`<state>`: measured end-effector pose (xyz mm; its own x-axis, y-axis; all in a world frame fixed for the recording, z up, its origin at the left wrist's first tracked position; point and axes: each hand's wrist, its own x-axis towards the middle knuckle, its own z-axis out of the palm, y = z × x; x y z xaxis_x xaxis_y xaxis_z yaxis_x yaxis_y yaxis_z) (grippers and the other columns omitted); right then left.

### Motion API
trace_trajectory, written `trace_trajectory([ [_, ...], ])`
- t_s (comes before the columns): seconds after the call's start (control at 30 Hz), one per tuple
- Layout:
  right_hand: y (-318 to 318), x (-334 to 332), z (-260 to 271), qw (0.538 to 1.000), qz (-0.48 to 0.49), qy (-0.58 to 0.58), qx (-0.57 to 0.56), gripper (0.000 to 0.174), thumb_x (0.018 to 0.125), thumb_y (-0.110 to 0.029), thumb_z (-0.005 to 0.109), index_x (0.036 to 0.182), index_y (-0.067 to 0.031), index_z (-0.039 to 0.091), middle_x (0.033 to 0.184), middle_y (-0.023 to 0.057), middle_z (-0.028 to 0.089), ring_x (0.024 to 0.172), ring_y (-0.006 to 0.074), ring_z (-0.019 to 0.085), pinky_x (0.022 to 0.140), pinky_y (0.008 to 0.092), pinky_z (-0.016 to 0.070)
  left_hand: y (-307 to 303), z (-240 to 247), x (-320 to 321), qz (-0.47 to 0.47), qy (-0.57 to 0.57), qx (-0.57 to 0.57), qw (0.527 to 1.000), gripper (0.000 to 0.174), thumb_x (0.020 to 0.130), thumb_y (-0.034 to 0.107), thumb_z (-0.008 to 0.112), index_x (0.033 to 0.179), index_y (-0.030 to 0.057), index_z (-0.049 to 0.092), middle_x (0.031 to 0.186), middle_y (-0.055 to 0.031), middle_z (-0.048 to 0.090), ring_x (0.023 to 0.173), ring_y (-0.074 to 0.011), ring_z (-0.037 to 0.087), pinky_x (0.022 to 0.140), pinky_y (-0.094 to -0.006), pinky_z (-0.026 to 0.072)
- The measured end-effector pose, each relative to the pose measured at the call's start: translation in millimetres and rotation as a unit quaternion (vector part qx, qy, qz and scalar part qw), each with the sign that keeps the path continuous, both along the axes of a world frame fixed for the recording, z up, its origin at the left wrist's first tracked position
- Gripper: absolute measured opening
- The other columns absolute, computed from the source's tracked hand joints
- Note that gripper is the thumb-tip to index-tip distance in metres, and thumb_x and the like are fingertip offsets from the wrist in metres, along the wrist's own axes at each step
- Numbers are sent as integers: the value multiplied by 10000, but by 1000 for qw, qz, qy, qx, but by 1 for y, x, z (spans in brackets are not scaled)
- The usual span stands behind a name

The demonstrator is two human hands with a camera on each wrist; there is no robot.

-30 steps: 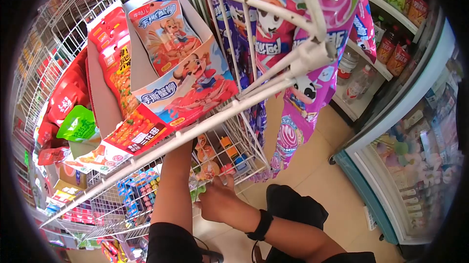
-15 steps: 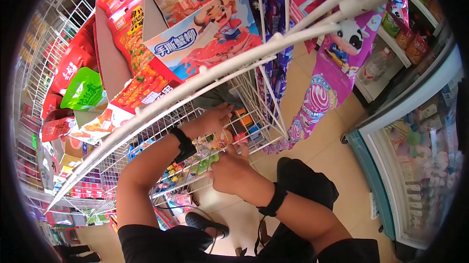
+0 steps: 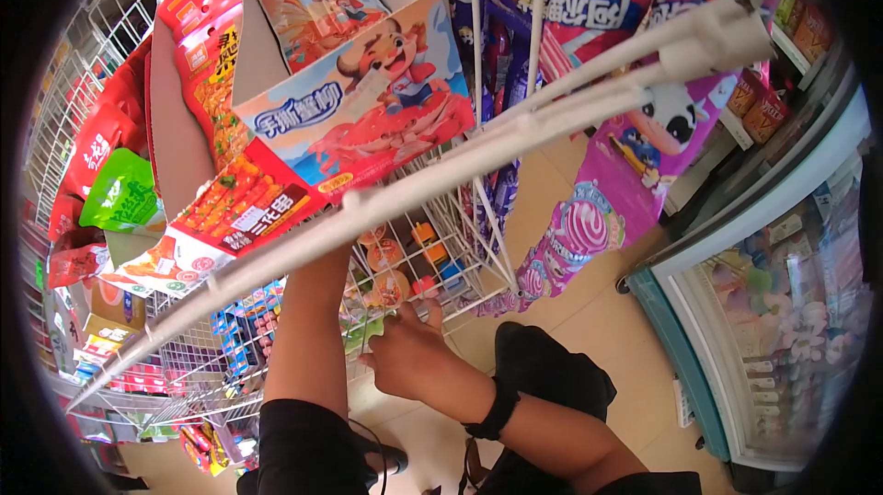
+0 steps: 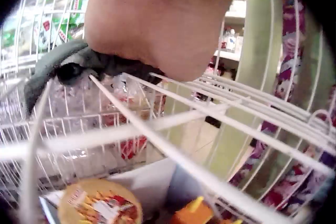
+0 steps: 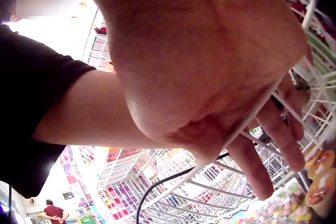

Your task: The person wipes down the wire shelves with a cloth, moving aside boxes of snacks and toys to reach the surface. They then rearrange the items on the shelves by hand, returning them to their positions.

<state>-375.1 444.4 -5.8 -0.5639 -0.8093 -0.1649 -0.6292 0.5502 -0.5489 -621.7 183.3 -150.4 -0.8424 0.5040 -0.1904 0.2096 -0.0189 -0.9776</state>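
My left hand (image 4: 152, 24) is hidden in the head view behind the upper shelf's boxes; only the bare forearm (image 3: 313, 339) shows. In the left wrist view it holds a bunched grey-green cloth (image 4: 58, 66) over the white wires of the rack, its fingers out of sight. Below it sits a round tub with a printed tan lid (image 4: 100, 203). My right hand (image 3: 414, 352) grips the front wire rim (image 5: 257, 109) of the lower basket, the fingers reaching over the wire. Beside those fingers are tan round lids (image 3: 386, 285).
Above the left forearm, the upper shelf's thick front bar (image 3: 349, 212) crosses the view. Crab-stick snack boxes (image 3: 368, 118) stand behind it. Purple candy bags (image 3: 589, 219) hang at the right, beyond them a glass-topped freezer (image 3: 681, 348). Orange blocks (image 3: 428, 242) lie in the lower basket.
My left hand went from behind the shelf to plain view on the cloth in the lower basket, then back out of sight. The right hand stays on the rim.
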Motion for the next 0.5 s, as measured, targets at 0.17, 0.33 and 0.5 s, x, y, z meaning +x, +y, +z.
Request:
trace_trajectory([
  [0.17, -1, 2, -2, 999, -1, 14, -31, 309, 851, -297, 539, 824, -33, 698, 958, 171, 605, 1095, 337, 427, 955, 637, 171, -34, -46, -19, 112, -43, 661, 741, 398, 935, 286, 432, 1217, 5, 413, 1002, -248, 585, 974, -385, 583, 853, -484, 457],
  [0.33, -3, 0, 5, 1000, 10, -19, 16, 307, 847, -296, 541, 829, -34, 700, 975, 168, 610, 1099, 336, 420, 960, 637, 172, -7, -3, -6, 187, -181, 647, 716, 324, 928, 291, 444, 1033, 16, 579, 968, -238, 607, 957, -372, 590, 848, -474, 450],
  [0.5, -5, -2, 6, 999, 9, -36, 33, 343, 858, -323, 513, 842, -39, 705, 967, 169, 618, 1109, 334, 413, 925, 587, 210, 41, 34, 65, 219, -286, 805, 471, 380, 948, 326, 465, 1144, 22, 580, 1107, -168, 608, 1044, -298, 564, 959, -433, 384],
])
